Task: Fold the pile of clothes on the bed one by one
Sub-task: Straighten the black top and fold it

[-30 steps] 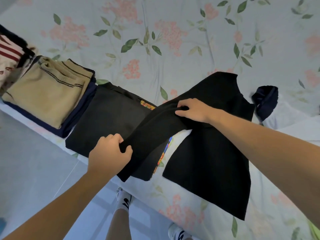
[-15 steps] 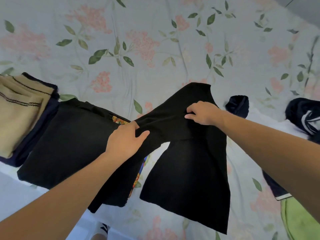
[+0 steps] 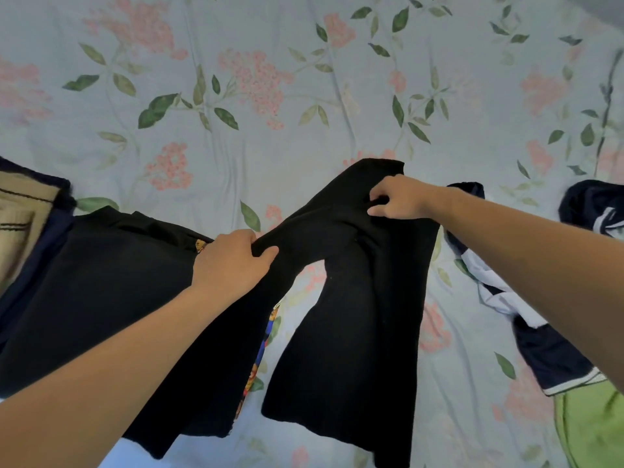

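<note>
1. Step in hand, as I judge it: one garment mid-fold. A black, soft-knit top (image 3: 354, 298) lies spread on the pale floral bedsheet (image 3: 236, 79) near the bed's front edge, its hem toward the person, and one side of it is being carried across the body of the garment.

2. Left hand (image 3: 233, 265): fingers curled over a bunched fold of the black top, thumb clamped on the near side of it. The cloth runs taut from this grip up toward the other hand.

3. Right hand (image 3: 398, 199): fingertips and thumb pinching the fabric near the top's upper edge, pinning that end.

4. Next move, by my reckoning: lay the lifted side flat over the middle, keep the upper edge pinned, smooth it, then do the other side.

5. Around it: a flat black garment with a colourful print (image 3: 101, 282) lies just left, partly under the left forearm; a folded tan piece with dark stitching (image 3: 20, 214) sits on navy cloth at far left. Unfolded pieces wait on the right: a navy-and-white garment (image 3: 540, 342) and a lime-green cloth (image 3: 591, 427).

6. Against a second ago: the left hand has travelled from the bed's edge up and inward, bringing the fold with it; the right hand has gone from pressing flat to pinching. The view has swung right, bringing the waiting pieces into sight.
</note>
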Demonstrator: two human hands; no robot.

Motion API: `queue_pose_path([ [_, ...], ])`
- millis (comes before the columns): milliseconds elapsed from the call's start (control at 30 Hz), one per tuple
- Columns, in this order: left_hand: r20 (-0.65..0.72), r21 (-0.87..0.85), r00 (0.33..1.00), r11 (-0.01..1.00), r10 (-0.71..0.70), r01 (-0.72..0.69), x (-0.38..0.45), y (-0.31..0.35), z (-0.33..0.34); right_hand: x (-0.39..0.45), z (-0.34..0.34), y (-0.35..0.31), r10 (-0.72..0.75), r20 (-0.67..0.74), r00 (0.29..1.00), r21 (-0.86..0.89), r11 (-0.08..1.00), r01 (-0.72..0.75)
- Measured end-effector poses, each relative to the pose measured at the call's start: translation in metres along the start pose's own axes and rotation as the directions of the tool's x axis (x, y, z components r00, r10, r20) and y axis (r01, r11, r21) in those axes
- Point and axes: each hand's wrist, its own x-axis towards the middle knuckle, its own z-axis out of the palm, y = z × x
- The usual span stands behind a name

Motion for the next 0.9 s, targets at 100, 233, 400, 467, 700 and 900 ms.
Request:
queue_pose_path([
  [100, 0.050, -0.054, 0.999, 0.998, 0.018, -0.016, 0.020, 0.013, 0.002, 0.003, -0.018, 0.007, -0.038, -0.069, 0.997, -0.016, 0.999, 0.037],
  [233, 0.049, -0.167, 0.997, 0.985, 0.059, -0.050, 0.041, 0.026, 0.005, 0.018, -0.035, 0.003, -0.095, -0.166, 0.982, -0.041, 0.995, 0.089],
  [400, -0.126, -0.071, 0.987, 0.991, 0.101, -0.111, 0.044, 0.013, 0.014, 0.038, -0.029, -0.007, -0.156, -0.428, 0.890, -0.222, 0.973, 0.063],
  [467, -0.272, 0.154, 0.921, 0.957, 0.279, -0.245, 0.039, 0.014, 0.018, 0.031, -0.010, -0.014, -0.148, -0.624, 0.767, -0.273, 0.961, -0.037],
  [700, 0.006, 0.194, 0.752, 0.737, 0.660, -0.648, 0.032, 0.061, 0.046, -0.031, 0.085, -0.039, -0.031, -0.680, 0.733, -0.056, 0.998, -0.009],
  [900, -0.068, 0.005, 0.960, 0.962, 0.272, -0.272, 0.096, 0.111, 0.049, -0.046, 0.110, -0.054, 0.205, -0.682, 0.703, 0.259, 0.965, -0.030],
])
